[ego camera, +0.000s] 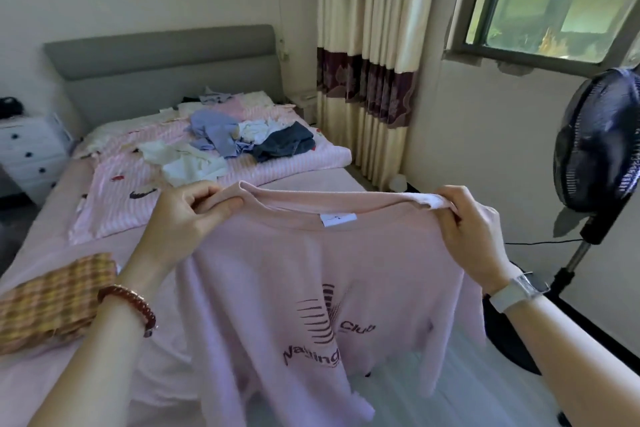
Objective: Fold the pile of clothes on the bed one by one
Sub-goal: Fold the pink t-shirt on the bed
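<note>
A pink T-shirt [311, 281] with dark printed lettering hangs in the air in front of me, over the bed's near corner. My left hand [183, 215] pinches its left shoulder near the collar. My right hand [467, 229] grips the right shoulder, so the shirt is stretched between them with a white label showing at the neck. A pile of unfolded clothes [242, 139], blue, white and dark navy, lies further up the bed [52, 253]. A folded yellow-and-red checked garment [55, 302] lies on the bed at my left.
A pink striped blanket [138, 184] covers the middle of the bed below the grey headboard [166, 59]. A white drawer unit [27, 153] stands at the left. At the right stand a dark pedestal fan [595, 142], a curtain [374, 56] and a window.
</note>
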`<state>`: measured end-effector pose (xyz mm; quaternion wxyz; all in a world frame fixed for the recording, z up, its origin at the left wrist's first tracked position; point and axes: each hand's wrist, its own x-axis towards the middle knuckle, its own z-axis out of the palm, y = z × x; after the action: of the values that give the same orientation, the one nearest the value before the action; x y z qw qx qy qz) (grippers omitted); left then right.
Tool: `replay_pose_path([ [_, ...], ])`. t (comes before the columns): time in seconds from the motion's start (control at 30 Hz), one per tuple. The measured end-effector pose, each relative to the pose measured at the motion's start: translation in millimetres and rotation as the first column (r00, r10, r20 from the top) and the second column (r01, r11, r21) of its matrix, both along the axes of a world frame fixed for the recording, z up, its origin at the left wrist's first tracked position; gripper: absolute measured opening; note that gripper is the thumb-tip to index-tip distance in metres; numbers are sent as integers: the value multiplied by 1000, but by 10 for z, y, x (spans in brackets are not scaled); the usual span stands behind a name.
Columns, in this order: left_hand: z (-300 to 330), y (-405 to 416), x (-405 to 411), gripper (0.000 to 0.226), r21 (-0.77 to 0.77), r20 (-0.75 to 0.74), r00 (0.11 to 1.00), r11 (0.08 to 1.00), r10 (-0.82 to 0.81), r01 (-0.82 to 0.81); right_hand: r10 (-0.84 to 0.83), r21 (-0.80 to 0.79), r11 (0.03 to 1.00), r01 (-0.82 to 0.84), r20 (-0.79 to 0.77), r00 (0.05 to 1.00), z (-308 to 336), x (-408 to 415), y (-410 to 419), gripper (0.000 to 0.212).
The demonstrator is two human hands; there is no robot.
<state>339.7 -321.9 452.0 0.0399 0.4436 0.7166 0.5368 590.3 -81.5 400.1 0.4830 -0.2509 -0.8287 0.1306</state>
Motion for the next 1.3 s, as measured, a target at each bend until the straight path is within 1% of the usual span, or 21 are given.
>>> replay_pose_path([
  [0.07,-47,16,-238,9,-28,-32,999,999,34,-35,-16,101,995,12,42,999,8,-250,129,27],
  [0.13,-142,98,-514,17,-40,-97,990,994,99,-104,-4,182,983,-12,89,996,-24,-583,294,15],
  [0.23,-343,344,-1061,13,-42,-152,966,976,207,-215,25,234,970,-61,151,988,-109,-1218,609,16],
  [0.37,-645,846,-2105,17,-93,-238,918,933,317,-347,20,155,986,-60,249,968,-228,-2369,1144,32],
  [0.4,-734,995,-2415,25,-99,-254,906,923,338,-372,6,133,990,-47,290,957,-277,-2705,1301,33],
  [0.47,-890,1332,-3061,31,-117,-267,889,904,371,-412,-20,92,996,-15,364,931,-354,-3421,1619,31],
  [0.53,-1059,1699,-3692,35,-198,-272,874,865,403,-461,-26,22,1000,19,428,903,-465,-4179,1949,29],
  [0.6,-1334,2068,-4318,33,-329,-268,879,820,394,-468,-27,-43,997,58,516,856,-668,-4903,2262,30],
  [0.63,-1513,2249,-4609,30,-411,-261,885,785,385,-463,-10,-89,993,71,557,831,-817,-5239,2420,28],
  [0.67,-1725,2420,-4868,34,-494,-260,887,737,382,-462,27,-162,983,83,580,814,-993,-5531,2565,29],
  [0.73,-2190,2688,-5201,52,-658,-275,886,599,373,-456,125,-319,943,89,592,796,-1422,-5983,2759,45],
  [0.77,-2432,2770,-5250,57,-717,-252,892,547,376,-433,171,-368,926,79,598,783,-1665,-6116,2781,52],
  [0.8,-2677,2827,-5233,59,-748,-211,901,531,379,-399,216,-403,913,63,609,763,-1935,-6181,2771,55],
  [0.87,-3197,2841,-5044,57,-767,-115,914,550,389,-331,302,-471,881,51,642,704,-2526,-6121,2648,55],
  [0.97,-3913,2653,-4568,54,-797,22,889,546,457,-260,375,-567,810,150,697,611,-3272,-5694,2333,52],
  [1.03,-4315,2473,-4154,60,-816,57,850,515,524,-262,390,-624,745,236,694,605,-3635,-5314,2112,49],
  [1.1,-4615,2308,-3764,69,-800,71,813,520,578,-299,346,-650,691,316,682,645,-3900,-4939,1900,46],
  [1.13,-4729,2225,-3582,65,-795,80,770,506,633,-333,300,-651,669,359,678,670,-4006,-4754,1811,45],
  [1.2,-4845,2068,-3229,57,-814,109,645,440,756,-379,228,-643,639,423,683,694,-4172,-4387,1649,45],
  [1.27,-4878,1897,-2924,63,-846,156,498,376,853,-379,150,-647,594,478,673,724,-4282,-4050,1530,47],
  [1.3,-4914,1805,-2808,62,-859,199,422,364,885,-360,106,-649,555,520,675,730,-4309,-3912,1505,49],
])
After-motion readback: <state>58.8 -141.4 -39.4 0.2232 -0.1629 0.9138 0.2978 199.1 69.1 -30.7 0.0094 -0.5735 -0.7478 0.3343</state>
